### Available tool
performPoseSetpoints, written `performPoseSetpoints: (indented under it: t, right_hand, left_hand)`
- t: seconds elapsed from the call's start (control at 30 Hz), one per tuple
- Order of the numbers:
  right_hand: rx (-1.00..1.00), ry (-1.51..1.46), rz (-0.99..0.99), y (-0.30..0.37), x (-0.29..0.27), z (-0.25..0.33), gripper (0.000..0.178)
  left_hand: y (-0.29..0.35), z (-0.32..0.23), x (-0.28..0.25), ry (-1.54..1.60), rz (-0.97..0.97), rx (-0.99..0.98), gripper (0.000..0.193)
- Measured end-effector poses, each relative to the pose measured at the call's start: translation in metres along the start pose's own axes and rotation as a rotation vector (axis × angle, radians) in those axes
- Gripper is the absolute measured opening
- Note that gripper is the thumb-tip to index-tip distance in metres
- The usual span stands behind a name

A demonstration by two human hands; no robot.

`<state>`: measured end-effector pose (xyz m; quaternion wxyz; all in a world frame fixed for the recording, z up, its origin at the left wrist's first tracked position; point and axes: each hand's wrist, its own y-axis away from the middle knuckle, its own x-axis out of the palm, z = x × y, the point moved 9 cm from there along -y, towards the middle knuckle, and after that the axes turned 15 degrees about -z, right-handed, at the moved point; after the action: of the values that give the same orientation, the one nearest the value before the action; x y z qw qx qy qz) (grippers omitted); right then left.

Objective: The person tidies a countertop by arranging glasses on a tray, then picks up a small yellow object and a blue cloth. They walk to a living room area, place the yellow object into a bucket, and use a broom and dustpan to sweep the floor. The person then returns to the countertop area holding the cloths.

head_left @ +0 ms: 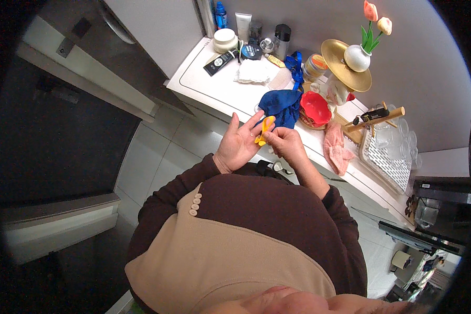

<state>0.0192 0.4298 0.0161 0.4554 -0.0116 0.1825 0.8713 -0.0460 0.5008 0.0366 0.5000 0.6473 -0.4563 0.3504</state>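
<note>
A small yellow curved piece, soft-looking with a pointed lower end, is pinched between the thumb and fingers of my right hand. I cannot make out its exact kind. My left hand is open, palm up, with its fingers stretched out beside and partly behind the yellow piece; a ring shows on one finger. Just beyond my fingertips, a dark blue cloth lies bunched at the front of the white counter. Right of the cloth sits a red scalloped bowl.
Bottles, tubes and jars, including a white jar, crowd the back left. A gold plate holds a white vase of tulips. A pink cloth hangs over the front edge. Glasses stand by a white rack. A dark door is left.
</note>
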Motion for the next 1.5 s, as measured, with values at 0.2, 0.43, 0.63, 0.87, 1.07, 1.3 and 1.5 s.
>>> performPoseSetpoints:
  t: [0.2,0.43,0.63,0.87,1.07,1.3,1.5]
  right_hand:
    - [-0.091,0.254,-0.087,-0.001,-0.002,0.012,0.036]
    - [0.099,-0.030,-0.014,-0.006,0.003,-0.003,0.037]
    - [-0.418,0.477,-0.157,-0.006,0.001,0.028,0.034]
    - [-0.706,0.459,-0.216,0.009,0.008,0.052,0.027]
    - [-0.764,0.346,-0.437,0.023,-0.061,0.059,0.017]
    - [-0.817,0.929,-0.761,0.043,-0.167,0.019,0.029]
    - [-0.599,0.420,-0.598,0.027,-0.188,-0.015,0.024]
  left_hand:
    - [-0.001,0.003,0.000,0.002,-0.004,-0.022,0.076]
    - [-0.006,-0.003,-0.004,0.045,-0.019,0.013,0.079]
    - [-0.013,0.004,-0.019,-0.148,-0.098,0.048,0.055]
    - [-0.019,0.005,-0.043,-0.089,-0.198,0.041,0.031]
    - [-0.009,-0.017,-0.063,0.140,-0.273,0.100,0.025]
    - [0.019,-0.051,-0.104,0.232,-0.389,0.280,0.028]
    - [0.029,-0.051,-0.112,0.219,-0.469,0.365,0.036]
